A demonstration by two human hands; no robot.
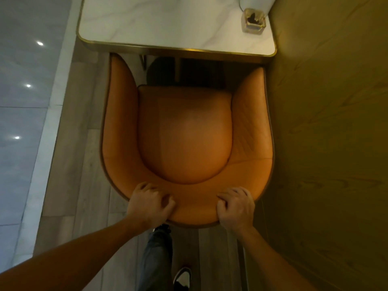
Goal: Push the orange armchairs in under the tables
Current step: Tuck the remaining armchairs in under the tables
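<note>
An orange leather armchair [184, 133] fills the middle of the view, seen from above, its open front facing a white marble table [168, 24] with a brass rim. The tips of its arms reach the table's near edge; the seat cushion lies short of it. My left hand [150, 203] grips the top of the curved backrest at its left, fingers curled over the edge. On the right of the same backrest, my right hand [236, 206] holds on likewise.
A wood-panelled wall [327, 143] runs close along the chair's right side. A glass ashtray [254, 21] sits at the table's far right corner. Wooden floor planks lie under the chair, glossy tiles [23, 101] to the left. My leg and shoe [182, 278] show below.
</note>
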